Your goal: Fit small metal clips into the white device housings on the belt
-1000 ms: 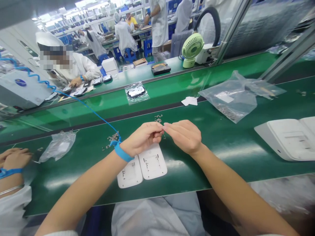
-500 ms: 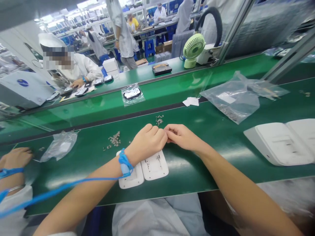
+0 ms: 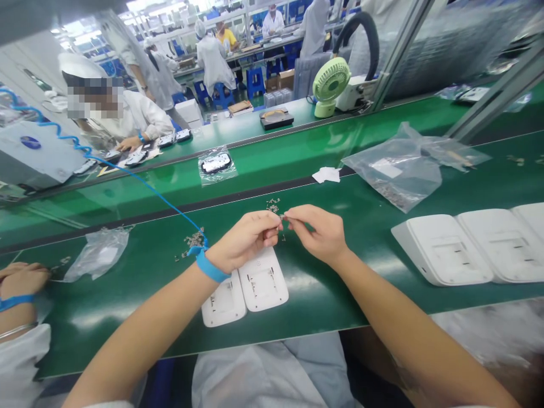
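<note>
Above two white plastic housings, my left hand [image 3: 250,238] is closed, its fingertips pinching a small metal piece [image 3: 281,217]. My right hand [image 3: 318,231] meets it from the right, thumb and forefinger pressed together at the same spot; what they hold is too small to make out. The right housing [image 3: 264,280] lies partly under my left hand, touching the left housing [image 3: 224,301]. Just behind my fingertips is a small pile of metal parts [image 3: 272,207]. A larger pile [image 3: 195,238] lies behind my left wrist, which wears a blue strap.
More white housings [image 3: 457,249] stand in a row at the right. Plastic bags lie at back right [image 3: 399,170] and left [image 3: 100,252]. A co-worker's hand [image 3: 25,280] is at the left edge. Across the line are a green fan [image 3: 330,82] and another person [image 3: 123,113].
My left hand has turned, showing its curled fingers, and the blue cord now runs up behind it. My right hand's fingers have shifted at the meeting point. The view has moved slightly.
</note>
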A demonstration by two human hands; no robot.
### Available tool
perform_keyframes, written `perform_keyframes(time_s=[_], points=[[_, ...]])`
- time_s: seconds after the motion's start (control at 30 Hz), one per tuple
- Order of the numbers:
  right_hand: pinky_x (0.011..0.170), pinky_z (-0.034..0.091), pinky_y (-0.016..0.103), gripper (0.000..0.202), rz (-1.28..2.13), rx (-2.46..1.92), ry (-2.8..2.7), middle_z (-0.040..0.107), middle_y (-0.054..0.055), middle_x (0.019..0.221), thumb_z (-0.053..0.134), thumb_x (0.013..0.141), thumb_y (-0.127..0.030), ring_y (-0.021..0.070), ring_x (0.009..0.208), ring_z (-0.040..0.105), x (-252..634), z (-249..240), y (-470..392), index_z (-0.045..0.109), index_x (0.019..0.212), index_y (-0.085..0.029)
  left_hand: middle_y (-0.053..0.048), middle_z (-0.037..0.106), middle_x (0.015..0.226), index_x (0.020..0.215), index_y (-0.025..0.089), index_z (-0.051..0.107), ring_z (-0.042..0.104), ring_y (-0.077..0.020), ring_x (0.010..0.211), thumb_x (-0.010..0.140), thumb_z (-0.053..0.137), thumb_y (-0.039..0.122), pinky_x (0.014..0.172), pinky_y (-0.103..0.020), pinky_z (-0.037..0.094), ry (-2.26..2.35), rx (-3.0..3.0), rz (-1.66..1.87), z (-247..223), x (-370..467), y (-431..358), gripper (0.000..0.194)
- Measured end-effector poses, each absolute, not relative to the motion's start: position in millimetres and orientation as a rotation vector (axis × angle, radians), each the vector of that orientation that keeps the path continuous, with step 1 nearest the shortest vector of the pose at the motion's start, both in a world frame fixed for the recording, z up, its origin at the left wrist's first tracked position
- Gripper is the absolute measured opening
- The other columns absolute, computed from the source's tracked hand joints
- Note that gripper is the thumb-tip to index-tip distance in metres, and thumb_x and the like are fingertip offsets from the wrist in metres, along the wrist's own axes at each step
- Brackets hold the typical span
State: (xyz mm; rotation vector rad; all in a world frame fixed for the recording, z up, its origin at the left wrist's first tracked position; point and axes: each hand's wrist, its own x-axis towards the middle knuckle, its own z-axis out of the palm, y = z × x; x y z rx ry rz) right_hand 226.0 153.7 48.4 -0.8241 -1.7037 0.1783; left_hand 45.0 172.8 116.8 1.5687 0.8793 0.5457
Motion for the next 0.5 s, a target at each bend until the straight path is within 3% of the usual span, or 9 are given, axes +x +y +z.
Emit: perform_keyframes(time_s=[0.13,0.3,0.43,0.5], points=[[0.066,0.057,0.034,0.008,0.727,-0.905,-1.487,0.073,0.005,0.091,0.064,0.088,-0.027,0.0172,0.071,0.068,231.5,56.0,157.7,0.069,0.089,-0.021,0.004,0.047,0.061,0.079,0.019,0.057,0.044,-0.0093,0.058,0.090,0.056,0.040,0.061,-0.026,0.038,0.886,1.634,0.549,114.6,37.0,174.6,0.024],[0.065,0.048,0.032,0.011,0.622,-1.314,-1.919,0.067,0.002,0.071,0.060,0.080,-0.012,0.0162,0.065,0.060,242.2,44.3,169.3,0.068,0.080,-0.020,0.001,0.065,0.072,0.087,0.020,0.070,0.057,-0.0121,0.064,0.087,0.064,0.030,0.061,-0.026,0.041,0.947,1.845,0.484,112.0,30.1,172.9,0.012],[0.075,0.049,0.038,0.011,0.383,-1.295,-2.016,0.069,0.011,0.100,0.059,0.083,-0.014,0.0233,0.090,0.062,237.9,36.7,170.6,0.068,0.080,-0.019,0.000,0.072,0.079,0.093,0.020,0.072,0.065,-0.0140,0.069,0.089,0.062,0.026,0.067,-0.027,0.048,0.990,1.943,0.528,106.6,31.5,169.7,0.012],[0.076,0.051,0.037,0.009,0.586,-1.132,-1.876,0.068,0.011,0.105,0.059,0.088,-0.021,0.0219,0.092,0.064,232.2,39.6,167.1,0.068,0.087,-0.020,-0.001,0.073,0.082,0.096,0.020,0.072,0.068,-0.0143,0.072,0.092,0.059,0.026,0.070,-0.028,0.050,1.004,1.960,0.576,105.5,32.4,168.4,0.015]])
